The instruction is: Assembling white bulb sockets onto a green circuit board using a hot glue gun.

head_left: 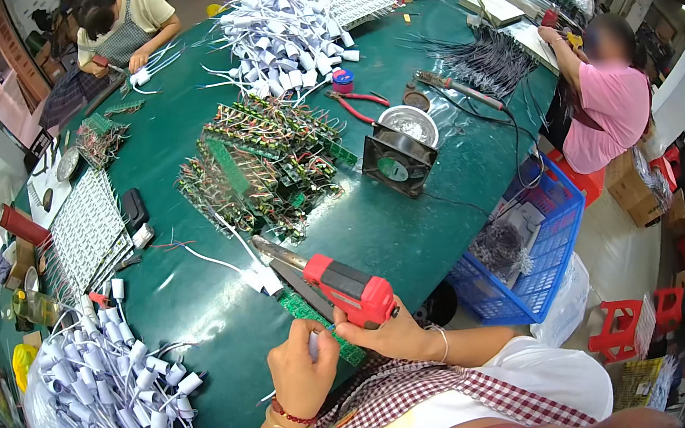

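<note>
My right hand [392, 335] grips a red and black soldering gun [349, 286], its long metal tip pointing away to the upper left. Close beside it, my left hand [303, 363] is closed in a pinch around a small white cylinder [314, 345], mostly covered by the fingers. Under and between the hands runs a narrow green circuit board strip [296, 305] at the table's near edge. White sockets with wires [259, 278] lie at the strip's far end, near the gun's tip.
Wired circuit boards [260, 169] are heaped mid-table, with a black fan [397, 161], red-handled pliers [362, 105] and a metal bowl [409, 126] to their right. White sockets pile up at near left [121, 389] and far side [281, 37]. A blue crate [537, 273] stands right. Two people work nearby.
</note>
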`<state>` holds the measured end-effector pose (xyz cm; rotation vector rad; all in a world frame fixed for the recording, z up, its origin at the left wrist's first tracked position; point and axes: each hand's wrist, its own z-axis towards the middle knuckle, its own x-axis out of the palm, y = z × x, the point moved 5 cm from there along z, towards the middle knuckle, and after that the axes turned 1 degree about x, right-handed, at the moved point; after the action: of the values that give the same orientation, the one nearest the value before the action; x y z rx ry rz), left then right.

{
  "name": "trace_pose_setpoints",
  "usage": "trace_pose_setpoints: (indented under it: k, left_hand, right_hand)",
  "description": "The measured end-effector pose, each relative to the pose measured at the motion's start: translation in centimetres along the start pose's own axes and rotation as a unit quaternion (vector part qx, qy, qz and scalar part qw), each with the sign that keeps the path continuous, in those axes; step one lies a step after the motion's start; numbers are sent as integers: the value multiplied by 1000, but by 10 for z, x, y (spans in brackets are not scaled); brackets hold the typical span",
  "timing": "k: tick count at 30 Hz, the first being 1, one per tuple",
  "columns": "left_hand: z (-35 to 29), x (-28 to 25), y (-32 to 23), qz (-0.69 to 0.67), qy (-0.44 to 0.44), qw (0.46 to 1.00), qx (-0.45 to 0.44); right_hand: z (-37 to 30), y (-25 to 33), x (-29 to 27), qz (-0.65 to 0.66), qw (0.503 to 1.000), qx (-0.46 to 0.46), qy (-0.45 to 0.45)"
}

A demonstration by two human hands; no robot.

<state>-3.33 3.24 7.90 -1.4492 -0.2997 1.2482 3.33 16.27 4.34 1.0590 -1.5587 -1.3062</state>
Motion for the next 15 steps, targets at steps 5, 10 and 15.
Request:
trace_pose_setpoints:
  k: [5, 10, 15]
  left_hand:
    - [4, -1, -4, -3, 19, 1000, 6]
    - [3, 2, -8, 23, 34, 999, 18]
    - [1, 0, -6, 32, 23, 999, 21]
  right_hand:
    - [-3, -6, -4, 12, 1000, 19, -13]
    - [-2, -4, -6, 7, 1000, 27, -11]
    - [3, 3, -3, -17, 999, -32, 12]
